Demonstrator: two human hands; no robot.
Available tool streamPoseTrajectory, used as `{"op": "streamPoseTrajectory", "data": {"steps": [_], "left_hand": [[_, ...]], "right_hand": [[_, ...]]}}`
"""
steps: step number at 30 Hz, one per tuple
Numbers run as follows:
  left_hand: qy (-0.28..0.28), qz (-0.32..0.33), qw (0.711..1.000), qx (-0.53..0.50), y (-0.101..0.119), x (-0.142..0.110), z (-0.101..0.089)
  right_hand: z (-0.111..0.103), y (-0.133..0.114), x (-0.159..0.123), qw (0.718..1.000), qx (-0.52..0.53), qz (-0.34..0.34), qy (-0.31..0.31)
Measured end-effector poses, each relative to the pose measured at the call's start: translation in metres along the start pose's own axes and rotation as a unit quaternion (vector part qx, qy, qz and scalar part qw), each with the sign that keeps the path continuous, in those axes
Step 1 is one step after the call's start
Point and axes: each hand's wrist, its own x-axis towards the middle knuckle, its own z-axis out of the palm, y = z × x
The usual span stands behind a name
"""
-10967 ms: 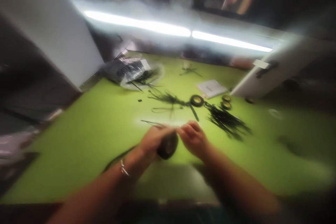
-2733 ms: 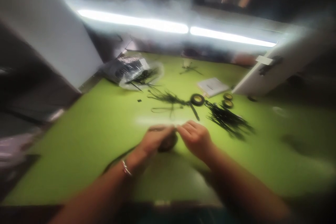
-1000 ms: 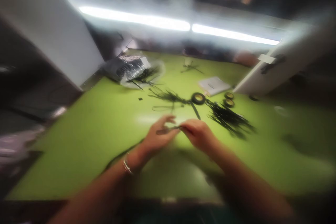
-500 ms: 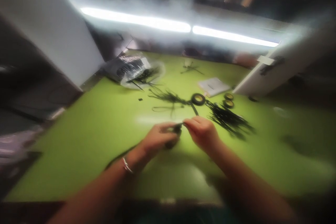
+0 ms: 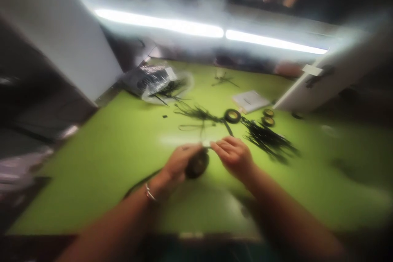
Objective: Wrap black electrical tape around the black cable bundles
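Both of my hands meet over the middle of the green table (image 5: 92, 159); the picture is blurred. My left hand (image 5: 179, 163), with a bracelet on its wrist, holds a dark round roll of tape (image 5: 197, 164). My right hand (image 5: 233, 156) pinches something thin and dark at the top of that roll, fingertip to fingertip with the left. A dark cable (image 5: 139, 183) trails from under my left wrist toward the near edge.
Farther back lie loose black wires (image 5: 196, 114), a black tape roll (image 5: 231, 116), two small rolls (image 5: 268, 117), a pile of black ties (image 5: 267, 139), a white pad (image 5: 250, 100) and a clear bag of black parts (image 5: 153, 82). A white panel (image 5: 322, 80) leans at right.
Over the last second the dark roll has come back into sight under my left fingers. Both hands stay close together at the same spot, with only small finger movements.
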Motion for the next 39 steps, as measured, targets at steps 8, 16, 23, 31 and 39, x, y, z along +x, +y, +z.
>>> {"op": "streamPoseTrajectory", "data": {"steps": [8, 16, 23, 31, 39], "left_hand": [[0.003, 0.124, 0.977, 0.176, 0.000, -0.002, 0.000], [-0.003, 0.197, 0.949, 0.246, -0.002, 0.001, -0.001], [-0.012, 0.050, 0.997, 0.063, -0.002, -0.001, 0.006], [-0.022, 0.036, 0.998, 0.057, 0.001, -0.001, 0.005], [0.014, 0.211, 0.945, 0.249, -0.002, 0.005, -0.005]], "right_hand": [[-0.005, -0.003, 0.007, 0.971, 0.192, 0.121, -0.070], [-0.007, -0.007, 0.008, 0.954, 0.213, 0.175, -0.116], [-0.005, -0.011, 0.007, 0.983, 0.114, 0.140, -0.006], [0.000, -0.009, 0.004, 0.998, 0.040, 0.050, 0.019], [0.002, -0.013, 0.006, 0.976, 0.164, 0.142, -0.034]]}}
